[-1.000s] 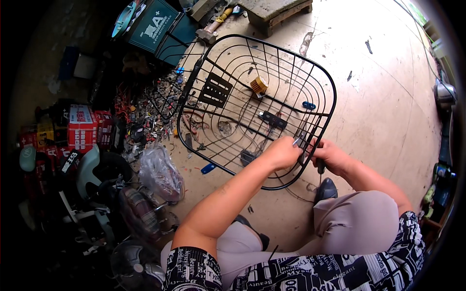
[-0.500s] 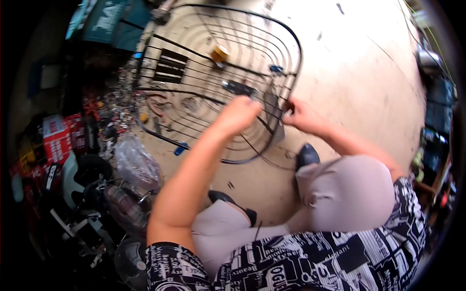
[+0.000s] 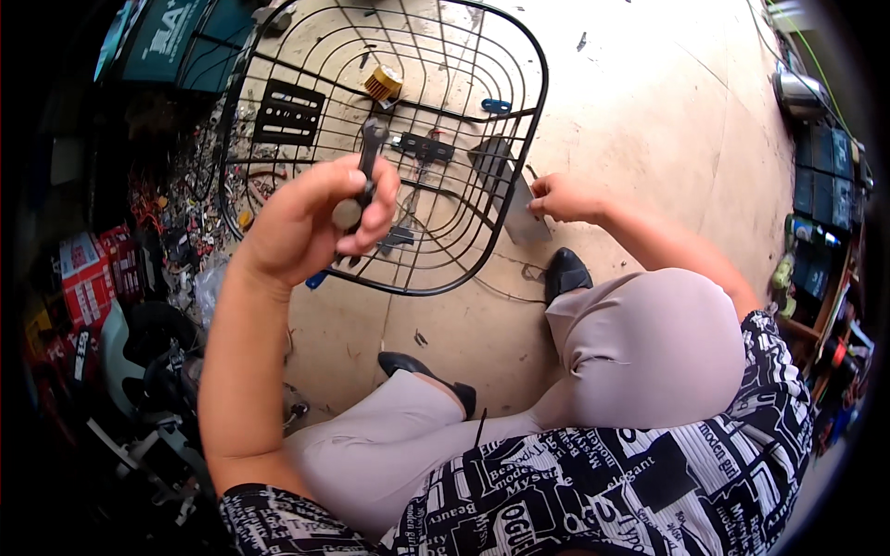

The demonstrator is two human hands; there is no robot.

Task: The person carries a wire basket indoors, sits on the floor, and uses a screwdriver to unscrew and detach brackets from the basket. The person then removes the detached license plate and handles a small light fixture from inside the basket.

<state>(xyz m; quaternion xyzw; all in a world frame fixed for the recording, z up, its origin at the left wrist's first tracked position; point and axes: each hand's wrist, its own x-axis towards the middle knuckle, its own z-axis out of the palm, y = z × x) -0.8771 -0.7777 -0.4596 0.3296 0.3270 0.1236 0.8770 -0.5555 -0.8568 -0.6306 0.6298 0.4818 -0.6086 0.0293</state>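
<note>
My left hand (image 3: 311,218) is closed around a dark open-end wrench (image 3: 373,139), raised over the lower left part of a black wire basket (image 3: 540,102). A round tan end piece (image 3: 347,215) shows between the fingers; I cannot tell whether it belongs to the wrench. Just outside the basket's right rim, my right hand (image 3: 570,197) pinches with its fingertips beside a grey metal plate (image 3: 527,221). What lies in that pinch is too small to make out. A slotted black bracket (image 3: 289,113) sits against the basket's left part.
Within the basket's outline show a gold finned cylinder (image 3: 383,83), a blue piece (image 3: 496,106) and a small black bracket (image 3: 425,146). Small scraps litter the floor at left, near red boxes (image 3: 85,278). Teal cases (image 3: 167,37) stand at far left; a shelf (image 3: 828,310) lines the right.
My left hand has moved left and turned, bringing the wrench into sight. The right hand has shifted slightly up, and the basket appears further left in view.
</note>
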